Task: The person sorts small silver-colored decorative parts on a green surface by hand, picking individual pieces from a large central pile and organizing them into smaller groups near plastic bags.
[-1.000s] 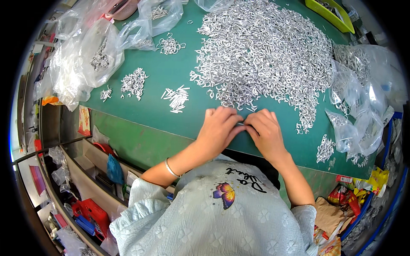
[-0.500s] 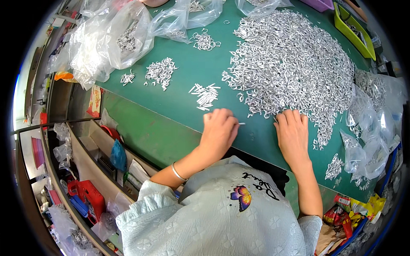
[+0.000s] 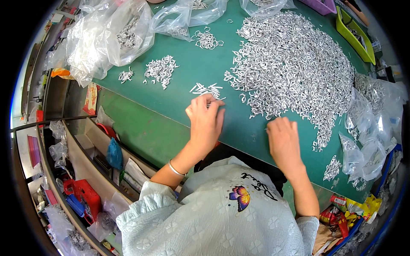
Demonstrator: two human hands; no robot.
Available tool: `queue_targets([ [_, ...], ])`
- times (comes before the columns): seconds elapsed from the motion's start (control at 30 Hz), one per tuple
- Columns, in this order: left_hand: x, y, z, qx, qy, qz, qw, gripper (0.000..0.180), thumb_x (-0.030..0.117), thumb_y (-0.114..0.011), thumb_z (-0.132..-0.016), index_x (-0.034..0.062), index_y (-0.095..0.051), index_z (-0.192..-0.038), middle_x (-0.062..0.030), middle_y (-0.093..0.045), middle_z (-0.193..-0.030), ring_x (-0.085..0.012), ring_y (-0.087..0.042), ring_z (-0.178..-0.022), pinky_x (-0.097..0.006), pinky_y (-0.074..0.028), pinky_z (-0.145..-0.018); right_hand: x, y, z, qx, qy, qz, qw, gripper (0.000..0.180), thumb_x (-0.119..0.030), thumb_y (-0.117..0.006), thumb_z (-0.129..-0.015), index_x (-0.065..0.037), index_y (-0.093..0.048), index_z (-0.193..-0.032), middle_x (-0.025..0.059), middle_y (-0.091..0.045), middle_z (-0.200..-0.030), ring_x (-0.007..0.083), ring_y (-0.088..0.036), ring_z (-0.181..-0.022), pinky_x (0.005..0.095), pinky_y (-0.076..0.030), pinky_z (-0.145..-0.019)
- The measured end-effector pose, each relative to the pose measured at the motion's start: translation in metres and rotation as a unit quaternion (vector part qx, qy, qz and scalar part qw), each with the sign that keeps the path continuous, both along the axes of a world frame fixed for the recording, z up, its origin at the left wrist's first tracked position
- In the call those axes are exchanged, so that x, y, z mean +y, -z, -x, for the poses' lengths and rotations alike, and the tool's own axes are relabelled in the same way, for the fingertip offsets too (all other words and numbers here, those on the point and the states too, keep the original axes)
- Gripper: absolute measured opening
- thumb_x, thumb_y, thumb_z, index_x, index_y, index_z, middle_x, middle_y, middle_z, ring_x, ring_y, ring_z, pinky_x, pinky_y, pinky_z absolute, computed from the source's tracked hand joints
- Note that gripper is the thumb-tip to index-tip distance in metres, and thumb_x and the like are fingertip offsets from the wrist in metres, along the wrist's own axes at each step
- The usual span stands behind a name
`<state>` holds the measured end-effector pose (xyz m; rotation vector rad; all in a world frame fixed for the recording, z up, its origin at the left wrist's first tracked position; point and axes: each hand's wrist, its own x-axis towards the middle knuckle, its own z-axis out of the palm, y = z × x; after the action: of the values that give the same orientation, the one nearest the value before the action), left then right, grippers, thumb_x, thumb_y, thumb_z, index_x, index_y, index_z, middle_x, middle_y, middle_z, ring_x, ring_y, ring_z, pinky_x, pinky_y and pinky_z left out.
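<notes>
Now the hands have parted: the left hand [image 3: 206,117] has carried its fingers, pinched on small silver hooks, to the little sorted row [image 3: 206,90] on the green bench [image 3: 188,72], while the right hand [image 3: 282,141] lies open, flat beside the big heap [image 3: 294,64].

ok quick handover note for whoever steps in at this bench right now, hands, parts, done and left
Left hand: fingers bent at the small bundle of straight metal pieces on the green table; whether it pinches any cannot be told.
Right hand: palm down, flat at the near edge of the big heap of metal hooks; grip unclear.
Done: three small sorted piles lie to the left.
Left: the big heap, far larger than the piles.
</notes>
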<state>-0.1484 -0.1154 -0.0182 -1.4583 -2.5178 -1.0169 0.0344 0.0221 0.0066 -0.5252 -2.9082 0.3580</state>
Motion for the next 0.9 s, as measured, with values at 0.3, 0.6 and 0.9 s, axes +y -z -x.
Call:
queue_targets([
  [0.3, -0.007, -0.001, -0.017, -0.053, 0.080, -0.060, 0.994, 0.028, 0.004, -0.075, -0.076, 0.0080, -0.064, -0.101, -0.0076, -0.055, -0.104, -0.0268, -0.051, -0.098, -0.039, -0.034, -0.086, -0.015, 0.004, 0.054, 0.159, -0.039, 0.116, 0.980, 0.015, -0.004, -0.066, -0.080, -0.002, -0.061, -0.094, 0.0088, -0.058, -0.097, 0.0264, -0.054, -0.093, 0.0371, -0.041, -0.079],
  [0.6, 0.002, 0.004, 0.008, 0.012, 0.037, 0.003, 0.999, 0.020, 0.005, -0.076, -0.076, 0.0090, -0.063, -0.091, -0.0062, -0.054, -0.103, -0.0268, -0.050, -0.097, -0.039, -0.033, -0.083, 0.016, 0.011, 0.054, 0.108, 0.016, 0.005, 0.994, 0.022, -0.007, -0.071, -0.080, -0.003, -0.064, -0.100, 0.0076, -0.057, -0.111, 0.0264, -0.051, -0.106, 0.0410, -0.038, -0.087],
  [0.9, 0.028, -0.001, 0.014, 0.010, 0.044, -0.045, 0.998, 0.034, 0.000, -0.070, -0.080, 0.0080, -0.062, -0.113, -0.0087, -0.056, -0.110, -0.0264, -0.053, -0.104, -0.040, -0.034, -0.088, 0.022, -0.008, 0.032, 0.010, 0.016, -0.013, 1.000, 0.020, -0.012, -0.069, -0.081, -0.006, -0.064, -0.100, 0.0078, -0.054, -0.101, 0.0263, -0.051, -0.101, 0.0453, -0.035, -0.092],
])
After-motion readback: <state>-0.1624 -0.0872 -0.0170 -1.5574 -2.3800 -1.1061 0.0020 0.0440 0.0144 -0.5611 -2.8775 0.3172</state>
